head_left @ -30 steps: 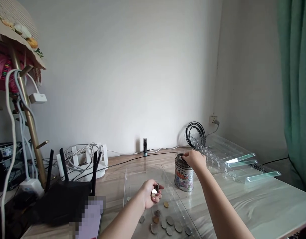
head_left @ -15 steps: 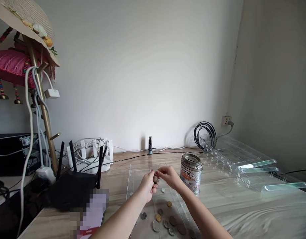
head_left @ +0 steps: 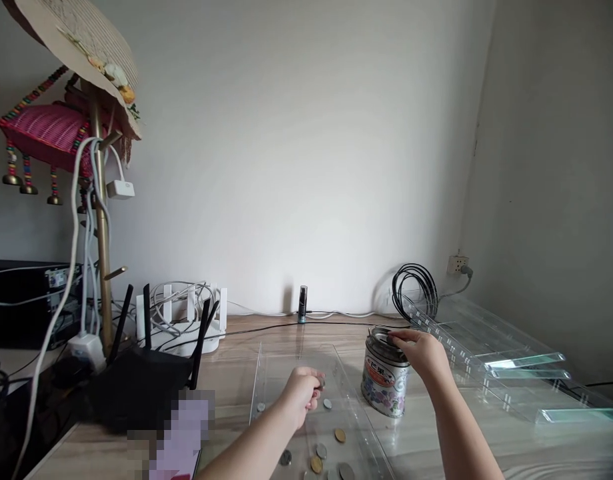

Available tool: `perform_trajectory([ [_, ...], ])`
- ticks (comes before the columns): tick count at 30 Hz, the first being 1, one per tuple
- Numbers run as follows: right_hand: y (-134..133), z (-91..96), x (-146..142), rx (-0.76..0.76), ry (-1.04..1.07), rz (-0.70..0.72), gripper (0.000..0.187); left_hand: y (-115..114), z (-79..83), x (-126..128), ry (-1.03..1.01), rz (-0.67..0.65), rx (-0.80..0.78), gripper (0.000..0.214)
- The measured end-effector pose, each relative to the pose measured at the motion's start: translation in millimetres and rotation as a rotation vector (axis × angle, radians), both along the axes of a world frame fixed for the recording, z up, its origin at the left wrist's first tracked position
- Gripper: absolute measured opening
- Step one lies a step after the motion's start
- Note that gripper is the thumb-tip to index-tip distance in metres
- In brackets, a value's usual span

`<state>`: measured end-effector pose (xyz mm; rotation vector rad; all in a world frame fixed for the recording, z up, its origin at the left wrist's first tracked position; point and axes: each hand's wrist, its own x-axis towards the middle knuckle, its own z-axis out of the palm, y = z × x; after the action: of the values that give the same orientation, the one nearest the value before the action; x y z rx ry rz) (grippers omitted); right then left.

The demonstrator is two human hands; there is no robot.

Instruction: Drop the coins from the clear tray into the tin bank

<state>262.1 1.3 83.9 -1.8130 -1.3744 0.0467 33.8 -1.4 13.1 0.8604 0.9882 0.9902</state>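
My right hand is at the top of a printed metal tin. Its thumb and fingers pinch a dark coin over the lid, where the hand partly hides the top. Over the clear plastic tray, my left hand is closed around one or more coins; how many cannot be made out. Several loose coins lie in the tray below, among them a gold coin, a second gold one near the bottom edge, and a small silver coin.
Clear acrylic pieces lie on the right. A black router and a white router stand on the left, near a stand with cables and a hat. A small bottle and coiled black cable are by the wall.
My right hand has moved right, from beside my left hand to the tin's top, carrying a coin. My left hand stays over the tray. The view has shifted slightly.
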Motion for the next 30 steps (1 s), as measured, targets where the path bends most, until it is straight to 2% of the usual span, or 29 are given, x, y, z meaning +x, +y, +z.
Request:
perform_trajectory([
  [1,-0.4,-1.0,-2.7,0.015,0.007,-0.006,0.019,0.0,-0.8,-0.1,0.007,-0.003,0.03,0.016],
  [2,-1.6,-2.2,-7.2,0.092,-0.005,-0.026,0.02,-0.2,-1.3,-0.2,0.006,-0.002,0.059,0.015],
  [5,-7.0,-8.2,-30.2,0.53,-0.059,-0.077,0.029,-1.0,-0.5,-1.4,-0.02,0.038,0.101,0.011],
  [6,-8.5,-11.2,-40.7,0.622,-0.064,-0.044,0.031,-1.2,0.4,-2.0,-0.033,0.056,0.1,0.013],
  [7,-9.4,-14.8,-52.2,0.626,-0.062,0.038,0.032,-1.2,1.4,-2.5,-0.048,0.072,0.098,0.016],
  [8,-9.6,-18.9,-64.3,0.545,-0.057,0.165,0.032,-1.1,2.4,-3.1,-0.067,0.08,0.099,0.019],
  [11,-6.1,-33.4,-98.2,0.125,-0.066,0.58,0.029,-0.7,3.9,-4.5,-0.139,0.07,0.131,0.025],
  [12,-4.2,-38.1,-107.0,0.03,-0.071,0.663,0.029,-0.6,3.6,-4.8,-0.159,0.066,0.136,0.026],
  [14,-0.4,-45.7,-118.6,-0.04,-0.057,0.709,0.027,-0.6,2.1,-5.0,-0.183,0.059,0.129,0.023],
  [17,2.5,-47.8,-119.6,-0.054,0.004,0.679,0.018,-1.0,-0.2,-4.4,-0.179,0.045,0.089,0.015],
  [19,1.9,-40.7,-108.8,0.005,0.011,0.626,0.016,-1.6,-0.2,-3.9,-0.163,0.029,0.066,0.01],
  [21,-0.1,-27.8,-89.1,0.158,-0.017,0.46,0.017,-2.3,1.0,-3.6,-0.133,0.021,0.035,0.006],
  [23,-2.1,-12.9,-62.9,0.303,-0.029,0.202,0.021,-3.0,2.7,-3.7,-0.094,0.018,0.007,0.005],
  [24,-2.7,-6.2,-49.1,0.324,-0.012,0.09,0.025,-3.2,3.4,-3.8,-0.075,0.014,-0.004,0.006],
  [26,-2.3,3.0,-24.5,0.264,-0.005,-0.043,0.025,-3.2,3.8,-4.1,-0.048,-0.01,-0.004,0.008],
  [30,2.8,3.5,-3.0,0.113,0.031,-0.012,0.022,-2.5,2.9,-4.7,-0.013,-0.065,0.018,0.012],
])
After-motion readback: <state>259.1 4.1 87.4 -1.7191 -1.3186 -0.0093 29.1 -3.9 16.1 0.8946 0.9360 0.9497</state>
